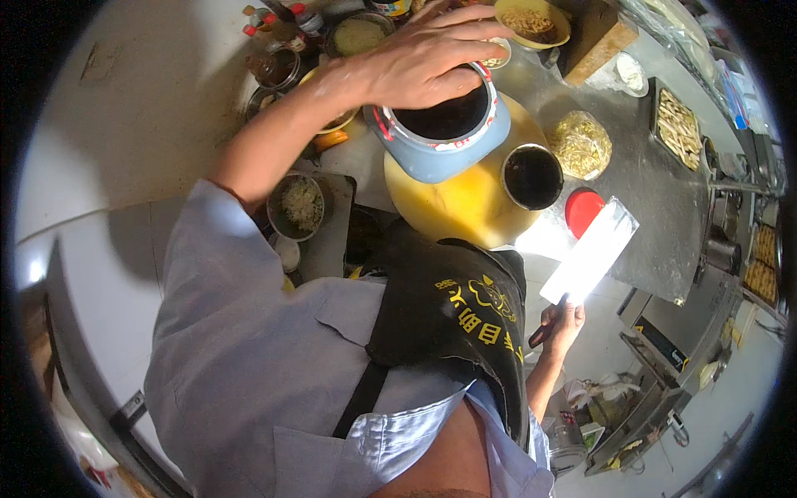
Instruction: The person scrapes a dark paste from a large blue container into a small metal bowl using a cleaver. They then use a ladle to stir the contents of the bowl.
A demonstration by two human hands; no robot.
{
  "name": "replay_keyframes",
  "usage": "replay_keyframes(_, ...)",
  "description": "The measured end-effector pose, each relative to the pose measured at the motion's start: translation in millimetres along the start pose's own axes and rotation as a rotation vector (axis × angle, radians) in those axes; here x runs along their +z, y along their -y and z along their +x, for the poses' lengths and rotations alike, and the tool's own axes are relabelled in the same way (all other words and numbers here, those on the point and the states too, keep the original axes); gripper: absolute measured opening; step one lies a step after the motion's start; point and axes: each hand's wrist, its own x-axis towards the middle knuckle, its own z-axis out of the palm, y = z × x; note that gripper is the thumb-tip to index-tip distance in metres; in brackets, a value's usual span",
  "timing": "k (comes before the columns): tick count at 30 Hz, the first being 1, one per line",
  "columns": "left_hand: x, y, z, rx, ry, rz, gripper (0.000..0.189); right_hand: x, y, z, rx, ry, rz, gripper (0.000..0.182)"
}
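Observation:
My left hand (429, 59) reaches over the mouth of a blue-grey jar (445, 159), fingers spread, the thumb at the rim. Whether it grips the jar cannot be made out. Dark contents show inside the jar, which is at a round yellow chopping board (429, 208). Beside it is a round metal container (532, 177) of something dark. Low at my right side, my right hand (563, 324) is closed around the handle of a cleaver (591, 255), its broad blade pointing up and glaring with light. A red round lid (582, 211) lies just beyond the blade.
A clear bag of bean sprouts (579, 144) sits on the steel counter (654, 230). Farther right is a tray of pale strips (679, 127). A bowl of minced food (302, 206) stands at left. Several bottles (274, 31) and a yellow bowl (532, 25) are at the back.

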Motion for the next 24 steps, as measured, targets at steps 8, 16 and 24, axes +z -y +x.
replay_keyframes(8,7,59,84,0.359,0.240,-0.382,0.028,31,-7,-24,-0.042,-0.109,0.124,0.025)
replay_keyframes(16,47,39,142,0.321,0.710,-0.220,0.051,63,-10,-61,-0.016,-0.288,0.175,0.028)
replay_keyframes(24,20,94,87,0.052,0.497,-0.724,0.044,79,0,-67,-0.007,-0.229,0.206,0.023)
